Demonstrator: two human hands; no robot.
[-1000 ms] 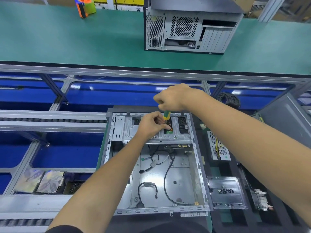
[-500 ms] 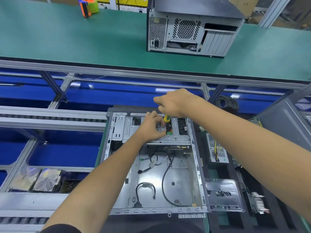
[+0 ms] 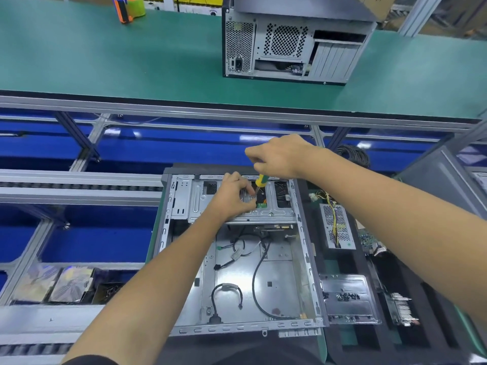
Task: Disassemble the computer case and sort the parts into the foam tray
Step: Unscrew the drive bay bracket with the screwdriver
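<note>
An open computer case [image 3: 307, 259] lies flat in front of me with loose black cables on its floor. At its far end sits a metal drive cage [image 3: 271, 213]. My right hand [image 3: 279, 156] grips a yellow-and-green screwdriver [image 3: 261, 181] from above, tip down on the cage. My left hand [image 3: 232, 197] rests on the cage with its fingertips pinched around the screwdriver's tip. The black foam tray [image 3: 411, 291] lies to the right of the case and holds a power supply [image 3: 336, 226], a metal plate with screws [image 3: 347, 299] and a circuit board [image 3: 369, 239].
A second closed computer case [image 3: 292, 46] stands on the green bench [image 3: 105, 61] beyond. An orange-and-green tape dispenser [image 3: 129, 6] sits far left on that bench. Bagged drives [image 3: 52, 284] lie in a bin at the lower left. A grey panel [image 3: 448, 180] leans at right.
The view has shifted a little. My left fingers have closed in nearer the screwdriver's tip on the cage. The right hand stays on the handle.
</note>
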